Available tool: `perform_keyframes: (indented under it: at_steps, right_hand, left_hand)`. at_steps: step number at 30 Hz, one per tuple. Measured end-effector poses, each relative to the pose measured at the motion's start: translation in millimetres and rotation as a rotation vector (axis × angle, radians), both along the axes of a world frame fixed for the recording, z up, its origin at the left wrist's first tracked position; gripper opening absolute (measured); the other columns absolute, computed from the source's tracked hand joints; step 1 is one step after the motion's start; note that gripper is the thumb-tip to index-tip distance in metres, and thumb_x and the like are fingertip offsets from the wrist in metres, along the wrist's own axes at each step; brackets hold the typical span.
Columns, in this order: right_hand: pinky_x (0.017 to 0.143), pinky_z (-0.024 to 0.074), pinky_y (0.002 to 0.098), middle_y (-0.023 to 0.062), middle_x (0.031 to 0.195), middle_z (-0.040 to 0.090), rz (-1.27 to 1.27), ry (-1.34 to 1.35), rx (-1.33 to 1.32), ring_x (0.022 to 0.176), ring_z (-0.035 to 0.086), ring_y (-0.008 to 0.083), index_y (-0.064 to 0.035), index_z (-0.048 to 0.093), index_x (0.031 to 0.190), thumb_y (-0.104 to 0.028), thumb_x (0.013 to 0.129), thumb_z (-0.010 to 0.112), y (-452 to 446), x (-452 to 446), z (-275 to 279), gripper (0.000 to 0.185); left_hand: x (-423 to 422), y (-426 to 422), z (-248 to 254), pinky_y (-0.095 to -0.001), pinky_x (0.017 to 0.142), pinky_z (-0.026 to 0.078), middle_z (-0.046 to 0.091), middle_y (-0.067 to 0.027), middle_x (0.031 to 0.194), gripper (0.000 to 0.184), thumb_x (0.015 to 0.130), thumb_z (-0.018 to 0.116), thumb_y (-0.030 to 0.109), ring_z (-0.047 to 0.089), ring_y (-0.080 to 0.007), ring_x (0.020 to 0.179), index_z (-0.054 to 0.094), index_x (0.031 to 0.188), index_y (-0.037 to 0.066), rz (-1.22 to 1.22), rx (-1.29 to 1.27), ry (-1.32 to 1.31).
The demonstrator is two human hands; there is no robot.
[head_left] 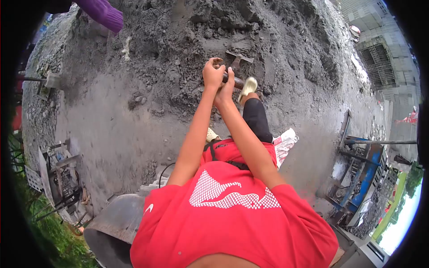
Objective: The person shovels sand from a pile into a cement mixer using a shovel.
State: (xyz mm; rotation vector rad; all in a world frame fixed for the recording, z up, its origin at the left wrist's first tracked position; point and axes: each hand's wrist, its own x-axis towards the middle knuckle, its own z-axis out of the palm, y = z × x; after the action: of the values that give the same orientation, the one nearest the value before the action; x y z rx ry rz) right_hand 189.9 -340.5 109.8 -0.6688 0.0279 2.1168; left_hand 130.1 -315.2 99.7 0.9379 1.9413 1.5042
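My left hand (213, 73) is closed, its fingers curled round the upper part of a shovel (239, 59). Right beside it, my right hand (226, 85) wraps the dark handle, with the thumb laid along it. The metal blade's top edge shows just beyond my hands; the lower part is hidden in a heap of grey sand (178, 53). My foot in a pale clog (248, 88) stands close to the handle. Both arms reach forward, nearly together at the wrists.
Another person's purple sleeve (105, 15) enters at upper left. A grey metal drum (114, 221) sits at lower left, and a white sack (285, 145) lies by my right leg. Blue-framed machinery (364, 178) stands at right, below stacked concrete blocks (377, 64).
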Motion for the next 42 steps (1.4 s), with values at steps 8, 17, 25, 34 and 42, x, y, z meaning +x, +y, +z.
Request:
perform_keyframes:
  at_steps: [8, 17, 25, 34, 42]
  right_hand:
    - [0.089, 0.0423, 0.0324, 0.0088, 0.112, 0.056, 0.341, -0.355, 0.108, 0.106, 0.054, 0.0220, -0.0077, 0.054, 0.114, -0.057, 0.084, 0.047, -31, 20, 20, 0.057]
    - [0.107, 0.0232, 0.0374, 0.0175, 0.142, 0.032, 0.397, -0.780, 1.107, 0.130, 0.032, 0.0288, -0.0005, 0.037, 0.134, -0.041, 0.094, 0.033, -37, 21, 73, 0.057]
    - [0.111, 0.0139, 0.0346, 0.0110, 0.146, 0.027, 0.762, -0.418, 0.462, 0.136, 0.022, 0.0234, -0.0031, 0.026, 0.141, -0.052, 0.094, 0.026, -53, -40, 68, 0.068]
    - [0.110, 0.0118, 0.0470, 0.0101, 0.149, 0.019, 0.978, -0.109, 0.460, 0.137, 0.018, 0.0281, -0.0080, 0.021, 0.144, -0.063, 0.089, 0.019, -79, -80, 41, 0.078]
    - [0.111, 0.0100, 0.0372, 0.0085, 0.150, 0.020, 1.113, -0.775, 0.876, 0.138, 0.016, 0.0243, -0.0079, 0.020, 0.144, -0.056, 0.092, 0.027, -102, -77, -43, 0.071]
  left_hand:
    - [-1, -17, 21, -0.0303, 0.073, 0.048, 0.065, -0.0093, 0.088, 0.023, 0.083, 0.061, 0.019, 0.062, -0.0179, 0.080, 0.061, 0.097, 0.000, 0.087, 0.053, -0.035]
    - [2, -104, 78, -0.0391, 0.104, 0.025, 0.041, -0.0113, 0.133, 0.048, 0.094, 0.038, 0.033, 0.037, -0.0247, 0.123, 0.038, 0.131, 0.003, 0.306, 0.009, -0.593]
    - [-44, -171, -13, -0.0380, 0.111, 0.008, 0.014, -0.0127, 0.150, 0.058, 0.097, 0.025, 0.038, 0.010, -0.0300, 0.139, 0.020, 0.143, 0.002, 0.309, -0.042, -0.360]
    - [-48, -178, 9, -0.0480, 0.109, 0.014, 0.020, -0.0124, 0.149, 0.072, 0.090, 0.024, 0.059, 0.019, -0.0266, 0.137, 0.026, 0.142, 0.009, 0.589, -0.440, -0.154]
    - [-82, -186, 114, -0.0405, 0.111, 0.014, 0.025, -0.0139, 0.146, 0.073, 0.092, 0.028, 0.056, 0.018, -0.0286, 0.137, 0.015, 0.144, 0.007, 0.577, 0.455, -0.796]
